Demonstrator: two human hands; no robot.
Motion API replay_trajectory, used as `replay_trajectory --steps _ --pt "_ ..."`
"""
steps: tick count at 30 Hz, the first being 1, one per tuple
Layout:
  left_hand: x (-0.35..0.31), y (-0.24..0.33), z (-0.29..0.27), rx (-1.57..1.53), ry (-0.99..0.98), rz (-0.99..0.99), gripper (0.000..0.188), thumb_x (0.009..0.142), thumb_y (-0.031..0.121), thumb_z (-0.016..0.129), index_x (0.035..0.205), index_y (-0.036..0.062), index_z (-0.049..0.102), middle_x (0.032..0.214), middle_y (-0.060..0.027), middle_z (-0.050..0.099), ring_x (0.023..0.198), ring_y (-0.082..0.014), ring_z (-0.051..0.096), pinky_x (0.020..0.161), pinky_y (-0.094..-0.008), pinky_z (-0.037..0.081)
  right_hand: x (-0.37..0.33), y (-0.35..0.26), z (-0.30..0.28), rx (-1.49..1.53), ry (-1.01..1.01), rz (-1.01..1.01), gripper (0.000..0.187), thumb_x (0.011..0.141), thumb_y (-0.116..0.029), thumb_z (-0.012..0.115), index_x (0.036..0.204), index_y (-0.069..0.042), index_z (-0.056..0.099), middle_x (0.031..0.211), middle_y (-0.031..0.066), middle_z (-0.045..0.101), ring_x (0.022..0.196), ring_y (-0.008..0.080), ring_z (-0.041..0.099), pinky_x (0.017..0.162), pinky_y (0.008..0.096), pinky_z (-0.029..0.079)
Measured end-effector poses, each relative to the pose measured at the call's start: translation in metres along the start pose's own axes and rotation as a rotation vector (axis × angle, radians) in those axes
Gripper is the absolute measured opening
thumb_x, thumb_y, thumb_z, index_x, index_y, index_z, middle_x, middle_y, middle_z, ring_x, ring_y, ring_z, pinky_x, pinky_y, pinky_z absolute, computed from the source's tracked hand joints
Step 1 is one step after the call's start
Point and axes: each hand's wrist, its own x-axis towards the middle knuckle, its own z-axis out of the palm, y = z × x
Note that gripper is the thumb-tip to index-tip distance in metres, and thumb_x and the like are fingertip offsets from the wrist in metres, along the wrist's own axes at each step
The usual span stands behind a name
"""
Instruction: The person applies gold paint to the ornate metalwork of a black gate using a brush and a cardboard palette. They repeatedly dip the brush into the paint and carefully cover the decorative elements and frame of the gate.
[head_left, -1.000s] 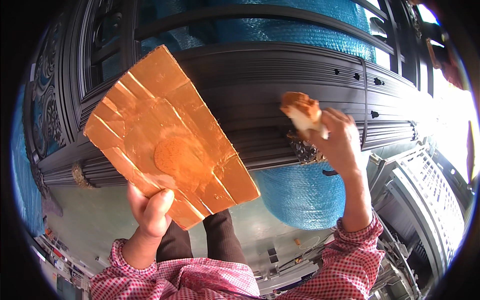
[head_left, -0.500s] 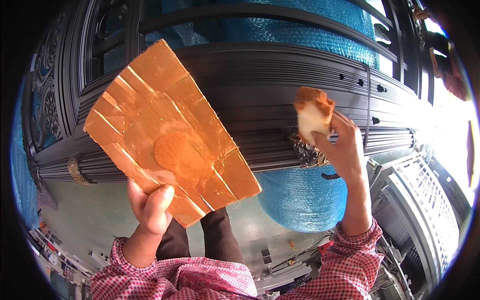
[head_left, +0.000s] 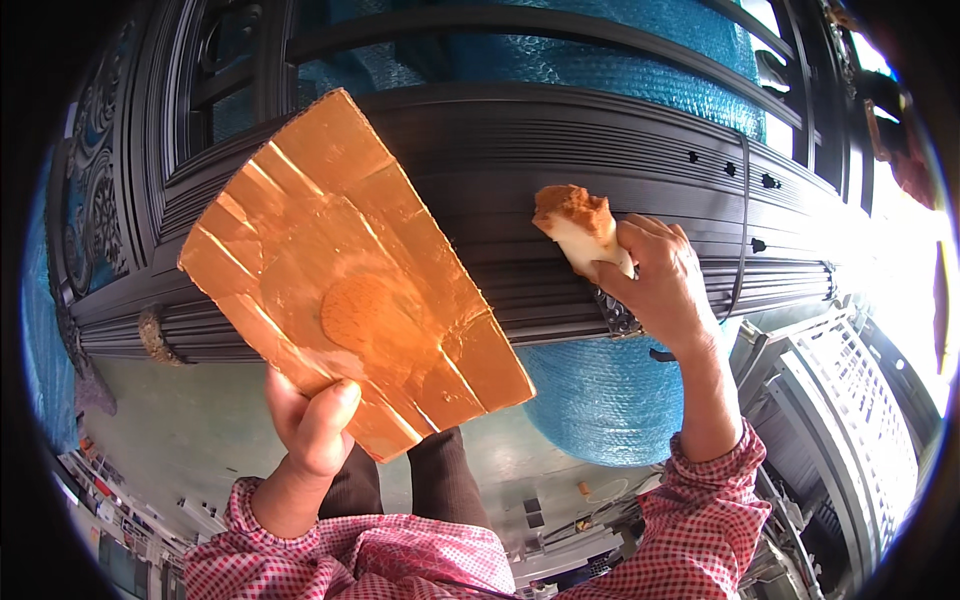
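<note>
My left hand grips the lower edge of a creased, copper-gold coated cardboard sheet, thumb on top. Near the sheet's middle is a round, matte orange-brown patch. To the sheet's right, my right hand holds a whitish sponge between thumb and fingers. Orange-brown colour covers the sponge's far end. The sponge is apart from the sheet, over a dark ribbed metal panel. A small ornate dark fitting on the panel's near edge is partly hidden behind my right hand.
Blue bubble wrap lies behind the panel's bars, and a blue bubble-wrap roll stands below its near edge. White metal racks are at the right. A scrolled dark panel rises at the far left.
My right hand has brought the sponge leftward, closer to the sheet, and tilted it. The sheet in my left hand has shifted slightly right and down.
</note>
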Motion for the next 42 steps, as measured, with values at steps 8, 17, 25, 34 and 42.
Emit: replay_trajectory --steps 8,17,25,34,42 --pt "-0.001 0.001 -0.005 -0.033 -0.059 0.004 0.063 0.071 0.002 0.046 0.129 -0.0059 0.023 0.121 -0.0164 0.041 0.108 -0.0206 0.043 0.094 -0.0350 0.035 -0.005 0.005 -0.017 -0.032 0.019 0.070 0.017 0.066 -0.012 0.065 0.077 -0.002 0.057 0.075 0.0076 0.056 0.076 0.0239 0.055 0.075 0.0353 0.039" --pt "-0.005 -0.003 -0.008 -0.007 -0.063 0.010 0.063 0.071 0.002 0.045 0.129 -0.0062 0.023 0.120 -0.0162 0.041 0.107 -0.0202 0.043 0.094 -0.0342 0.035 -0.020 0.019 -0.018 -0.045 0.102 0.096 0.016 0.066 -0.012 0.063 0.074 -0.002 0.055 0.074 0.0088 0.054 0.076 0.0257 0.054 0.074 0.0354 0.039" --pt "-0.008 -0.008 -0.009 0.005 -0.076 0.040 0.062 0.071 0.002 0.044 0.128 -0.0061 0.024 0.121 -0.0172 0.041 0.107 -0.0212 0.044 0.093 -0.0344 0.036 -0.030 0.013 -0.004 -0.088 0.233 -0.004 0.019 0.063 -0.009 0.068 0.069 -0.004 0.050 0.071 0.0061 0.050 0.072 0.0232 0.053 0.069 0.0349 0.039" --pt "-0.016 -0.003 0.000 0.013 -0.017 0.018 0.062 0.071 0.003 0.043 0.129 -0.0050 0.023 0.123 -0.0182 0.039 0.108 -0.0218 0.043 0.094 -0.0356 0.036 -0.081 0.016 0.007 -0.056 0.282 0.015 0.022 0.057 -0.005 0.066 0.076 -0.004 0.054 0.073 0.0057 0.051 0.070 0.0237 0.051 0.068 0.0336 0.038" --pt "-0.018 -0.004 0.001 0.038 -0.043 0.003 0.063 0.071 0.003 0.044 0.129 -0.0047 0.024 0.123 -0.0177 0.039 0.109 -0.0217 0.043 0.094 -0.0357 0.036 -0.050 0.002 0.011 -0.063 0.346 -0.021 0.029 0.057 -0.007 0.067 0.084 -0.004 0.056 0.079 0.0071 0.053 0.076 0.0257 0.051 0.071 0.0349 0.037"
